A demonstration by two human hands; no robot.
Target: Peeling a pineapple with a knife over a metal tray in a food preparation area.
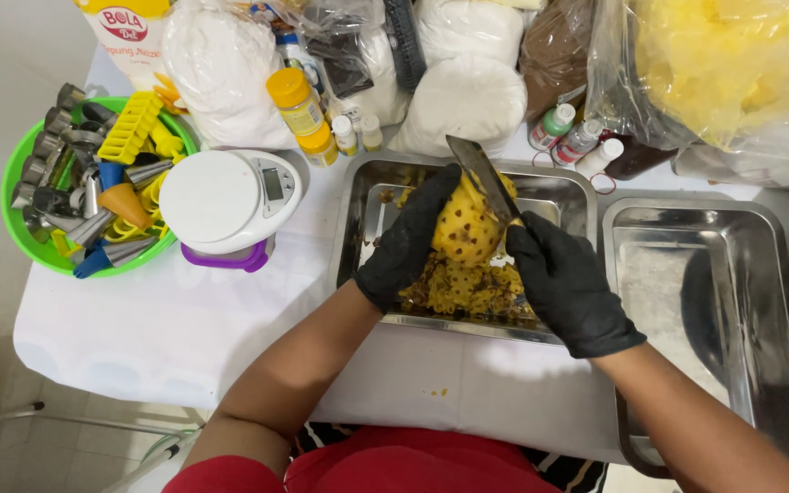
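A peeled yellow pineapple (464, 228) with brown eyes stands over a steel tray (550, 188). My left hand (408, 242), in a black glove, grips the fruit's left side. In a matching black glove, my right hand (563, 283) holds a knife (478, 172) whose blade lies against the top right of the pineapple. Several peel scraps (468, 290) are heaped in the tray under the fruit.
A second steel tray (760, 274) sits to the right. Left of the trays stand a white kitchen scale (226, 203) and a green bowl (25, 233) of metal and plastic moulds. Flour bags, small bottles and a yellow-filled plastic bag (723, 64) line the back.
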